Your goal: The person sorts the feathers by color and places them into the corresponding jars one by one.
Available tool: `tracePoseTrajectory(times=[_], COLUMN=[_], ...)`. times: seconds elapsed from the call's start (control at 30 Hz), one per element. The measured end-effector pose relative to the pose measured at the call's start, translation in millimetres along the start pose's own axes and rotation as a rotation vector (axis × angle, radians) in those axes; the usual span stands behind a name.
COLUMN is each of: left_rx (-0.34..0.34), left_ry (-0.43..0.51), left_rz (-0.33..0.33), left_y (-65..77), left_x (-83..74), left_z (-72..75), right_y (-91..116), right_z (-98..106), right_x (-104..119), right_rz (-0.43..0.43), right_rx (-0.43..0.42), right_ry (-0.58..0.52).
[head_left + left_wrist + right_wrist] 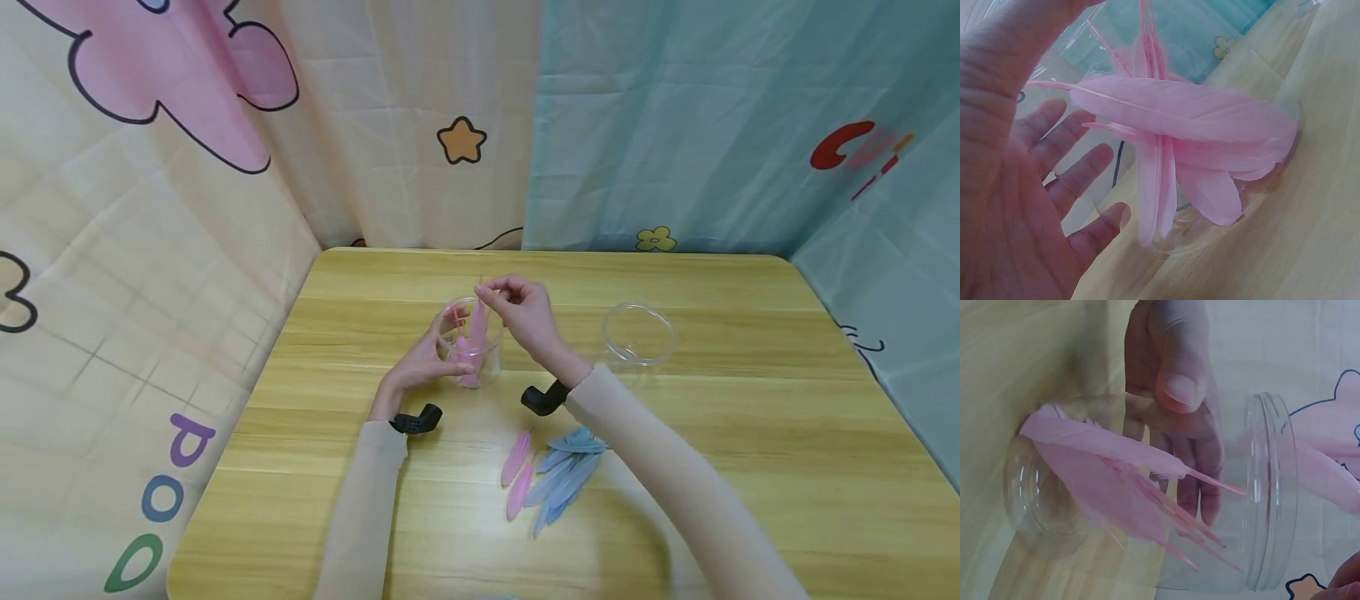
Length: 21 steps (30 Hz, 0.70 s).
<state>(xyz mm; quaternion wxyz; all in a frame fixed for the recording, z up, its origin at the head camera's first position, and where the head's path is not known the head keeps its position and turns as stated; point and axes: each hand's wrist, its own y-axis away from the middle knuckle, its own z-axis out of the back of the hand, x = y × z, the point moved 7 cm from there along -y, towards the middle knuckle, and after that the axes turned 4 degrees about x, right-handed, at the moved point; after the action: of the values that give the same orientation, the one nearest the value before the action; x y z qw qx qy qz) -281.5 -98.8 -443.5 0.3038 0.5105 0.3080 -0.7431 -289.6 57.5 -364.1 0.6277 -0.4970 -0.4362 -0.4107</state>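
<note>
- Working at clear jar point(495, 354), upright on desk point(750, 400), toward far edge and left of centre.
- Cupping jar in left hand point(429, 358): thumb on near side, fingers behind, span wide.
- Pinching quill of one pink feather point(478, 321) with right hand point(528, 315), fingertips narrow, vane down into jar mouth.
- Inside jar: several pink feathers point(1104, 469), crossed at angles.
- Between jar and near edge: loose pink pair point(517, 475), just left of blue feather pile point(566, 479).
- Right of jar, apart from it: clear round item point(639, 333); lid or second container, cannot tell.
- Main risk, probably snagging: could bend or splay vane against rim or crossed feathers if lowered off-centre.
- Could tip jar with a sideways knock from right hand; looks light.
- Could lose feather outside rim by releasing early, given pinch only on thin quill.
- Could scatter blue pile with right sleeve point(660, 450), close beside it, or with a puff of air.
</note>
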Motion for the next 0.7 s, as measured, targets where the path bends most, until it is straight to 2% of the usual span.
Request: tracePoseTrajectory(times=[0.17,0.27,0.33,0.43,0.6,0.7], left_rx=[-0.004,-0.005,-0.007,-0.011,-0.019,-0.019], left_ry=[-0.020,-0.023,-0.025,-0.031,-0.037,-0.039], left_rz=[0.024,0.033,0.035,0.038,0.047,0.043], left_y=[1.1,0.4,-0.4,-1.1,0.0,0.7], left_x=[-1.4,-1.0,-1.0,-1.2,-1.5,-2.4], left_z=[0.2,0.2,0.4,0.9,0.8,0.2], right_y=[9,12,15,24,49,65], right_z=[4,13,19,24,23,24], right_x=[-8,-18,-19,-21,-45,-63], right_rz=[-0.092,-0.083,-0.063,-0.028,-0.039,-0.069], right_rx=[0.027,0.051,0.097,0.226,0.544,0.691], right_ry=[0.130,0.181,0.220,0.333,0.529,0.537])
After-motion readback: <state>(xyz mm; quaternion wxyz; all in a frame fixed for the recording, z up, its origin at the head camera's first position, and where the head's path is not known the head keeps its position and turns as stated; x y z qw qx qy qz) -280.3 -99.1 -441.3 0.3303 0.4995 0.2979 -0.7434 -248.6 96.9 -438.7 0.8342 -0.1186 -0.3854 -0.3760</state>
